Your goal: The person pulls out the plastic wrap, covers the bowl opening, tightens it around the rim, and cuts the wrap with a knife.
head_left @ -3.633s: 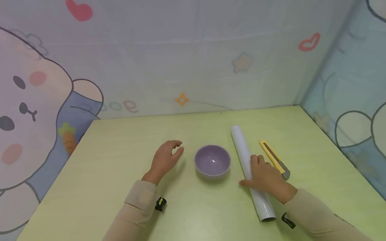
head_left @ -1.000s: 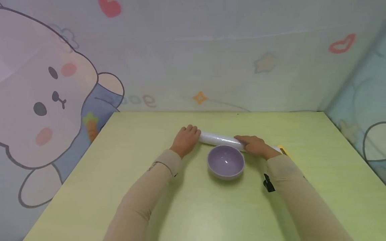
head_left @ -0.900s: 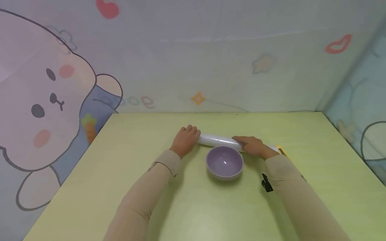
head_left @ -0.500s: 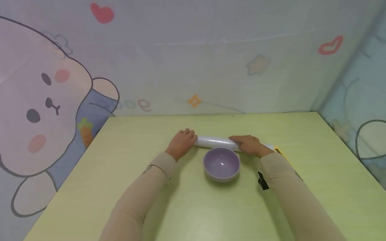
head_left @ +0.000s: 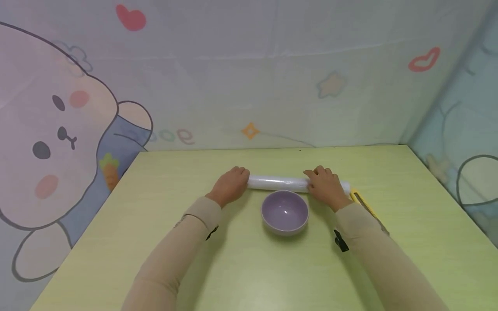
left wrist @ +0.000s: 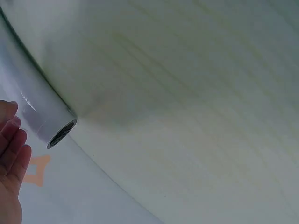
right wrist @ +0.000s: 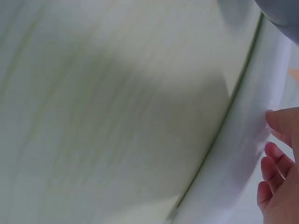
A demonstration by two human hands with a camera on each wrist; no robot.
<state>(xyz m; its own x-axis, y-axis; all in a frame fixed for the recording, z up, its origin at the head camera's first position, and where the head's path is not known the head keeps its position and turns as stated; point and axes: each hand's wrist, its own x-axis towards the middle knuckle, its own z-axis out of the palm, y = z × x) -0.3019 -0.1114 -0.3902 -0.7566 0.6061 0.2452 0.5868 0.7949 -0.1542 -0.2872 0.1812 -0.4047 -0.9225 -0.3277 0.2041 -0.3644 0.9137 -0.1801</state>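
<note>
A shiny white roll of plastic wrap lies crosswise on the table behind a purple bowl. My left hand is at the roll's left end. In the left wrist view its thumb and fingertips come close together beside the roll, whose hollow end shows; I cannot tell whether they pinch film. My right hand is over the roll's right part, index finger raised. The right wrist view shows its thumb at the roll and its other fingers loosely bent on the far side.
A yellow and grey utility knife lies right of the roll, partly hidden by the right sleeve. The bowl sits between the forearms. A patterned cloth backdrop rises behind the light table, with another at the right.
The roll, earlier pointing away from me right of the bowl, now lies crosswise behind it. Over the last half second, my left hand shifted slightly left; the right lifted its fingers and shifted right.
</note>
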